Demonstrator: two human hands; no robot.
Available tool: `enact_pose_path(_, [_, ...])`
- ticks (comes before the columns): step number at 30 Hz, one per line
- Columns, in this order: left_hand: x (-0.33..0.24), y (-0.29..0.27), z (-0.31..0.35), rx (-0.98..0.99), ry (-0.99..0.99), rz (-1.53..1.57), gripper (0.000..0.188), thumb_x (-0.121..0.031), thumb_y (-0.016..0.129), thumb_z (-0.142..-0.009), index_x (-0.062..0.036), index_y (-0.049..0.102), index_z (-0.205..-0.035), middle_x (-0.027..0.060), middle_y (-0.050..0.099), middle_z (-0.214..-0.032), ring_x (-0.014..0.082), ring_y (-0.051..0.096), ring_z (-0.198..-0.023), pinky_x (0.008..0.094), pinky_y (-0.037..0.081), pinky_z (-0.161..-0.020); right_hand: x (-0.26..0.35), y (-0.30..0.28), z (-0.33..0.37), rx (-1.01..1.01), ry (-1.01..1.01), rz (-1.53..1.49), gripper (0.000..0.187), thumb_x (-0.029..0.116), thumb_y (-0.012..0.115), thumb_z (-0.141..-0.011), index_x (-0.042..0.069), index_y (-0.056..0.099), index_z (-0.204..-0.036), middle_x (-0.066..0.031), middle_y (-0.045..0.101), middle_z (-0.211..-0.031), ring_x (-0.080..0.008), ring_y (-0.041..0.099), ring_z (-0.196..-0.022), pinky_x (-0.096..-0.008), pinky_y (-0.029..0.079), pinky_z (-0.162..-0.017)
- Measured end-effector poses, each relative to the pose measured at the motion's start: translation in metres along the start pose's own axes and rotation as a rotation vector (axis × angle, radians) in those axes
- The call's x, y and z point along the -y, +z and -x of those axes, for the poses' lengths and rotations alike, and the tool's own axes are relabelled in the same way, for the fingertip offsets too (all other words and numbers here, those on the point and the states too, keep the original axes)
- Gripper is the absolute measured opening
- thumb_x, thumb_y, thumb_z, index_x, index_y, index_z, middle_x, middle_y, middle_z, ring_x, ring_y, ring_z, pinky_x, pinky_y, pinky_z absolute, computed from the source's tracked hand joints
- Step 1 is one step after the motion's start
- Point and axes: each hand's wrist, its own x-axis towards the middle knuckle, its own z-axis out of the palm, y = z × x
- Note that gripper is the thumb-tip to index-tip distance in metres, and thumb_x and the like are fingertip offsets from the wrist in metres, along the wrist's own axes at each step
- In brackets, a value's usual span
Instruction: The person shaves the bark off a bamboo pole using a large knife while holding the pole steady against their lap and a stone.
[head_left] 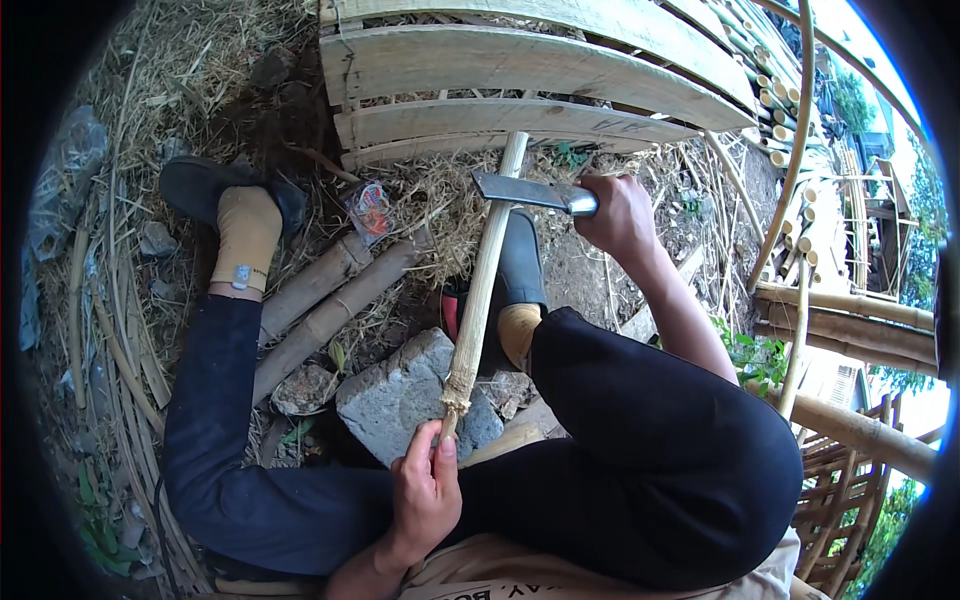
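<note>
Stick [481,285], pale and long, slants up and slightly right from the left hand [428,490] toward the slatted wooden pallet [530,65]. Its narrow lower end sits between the thumb and fingers of that hand, which pinch it just below a rough, knobbly ring; the thumb lies along the right side, the fingertips are on the left, and the remaining fingers are curled in. The right hand [618,218] is well apart from the stick's lower end, its fingers closed round the handle of a broad-bladed knife [530,191]. The blade crosses over the stick near its upper end; whether it touches, I cannot tell. Under the stick's lower part lies a grey stone block [390,400], near the left fingertips
</note>
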Motion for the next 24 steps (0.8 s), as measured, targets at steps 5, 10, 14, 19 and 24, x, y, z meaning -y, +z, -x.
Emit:
enact_pose_path(5, [-0.001,0.004,0.001,0.019,0.008,-0.009,0.015,-0.012,0.052,-0.102,0.0004,0.058,-0.107,0.0135,0.05,-0.061,0.025,0.055,-0.048,0.0375,0.038,-0.047,-0.013,0.003,0.01,-0.038,0.029,-0.01,0.025,0.014,0.069,-0.064,0.011,0.075,-0.088,-0.0165,0.07,-0.074,-0.0374,0.069,-0.071,-0.045,0.056,-0.07])
enact_pose_path(10, [0.001,0.005,0.002,0.032,0.007,-0.041,0.015,-0.012,0.052,-0.102,0.0005,0.059,-0.108,0.0138,0.051,-0.06,0.0266,0.056,-0.048,0.0384,0.039,-0.047,-0.021,0.007,0.014,-0.025,0.037,-0.004,0.025,0.014,0.069,-0.065,0.014,0.075,-0.09,-0.0153,0.069,-0.072,-0.0361,0.069,-0.068,-0.0446,0.056,-0.069])
enact_pose_path(14, [-0.003,0.007,0.002,0.038,-0.006,-0.066,0.016,-0.012,0.052,-0.102,0.0002,0.059,-0.11,0.0144,0.053,-0.061,0.0294,0.059,-0.049,0.0395,0.04,-0.048,-0.022,0.002,0.019,-0.026,0.072,0.03,0.023,0.014,0.07,-0.066,0.013,0.076,-0.088,-0.0148,0.07,-0.072,-0.0352,0.069,-0.068,-0.0446,0.056,-0.068])
enact_pose_path(19, [-0.011,0.009,0.001,0.038,0.024,-0.076,0.016,-0.012,0.049,-0.104,0.0016,0.057,-0.106,0.0065,0.049,-0.06,0.0104,0.048,-0.051,0.0308,0.036,-0.049,-0.028,0.004,0.028,-0.059,0.09,0.076,0.024,0.016,0.073,-0.065,0.014,0.076,-0.089,-0.0121,0.071,-0.073,-0.032,0.071,-0.069,-0.0427,0.057,-0.069])
enact_pose_path(24, [-0.008,0.012,0.0,0.023,0.07,-0.084,0.015,-0.01,0.05,-0.103,0.0014,0.058,-0.109,0.0136,0.056,-0.065,0.0242,0.055,-0.052,0.0382,0.04,-0.05,-0.035,0.009,0.04,-0.095,0.125,0.098,0.022,0.015,0.073,-0.067,0.013,0.076,-0.088,-0.0145,0.07,-0.072,-0.0356,0.069,-0.068,-0.0442,0.055,-0.067])
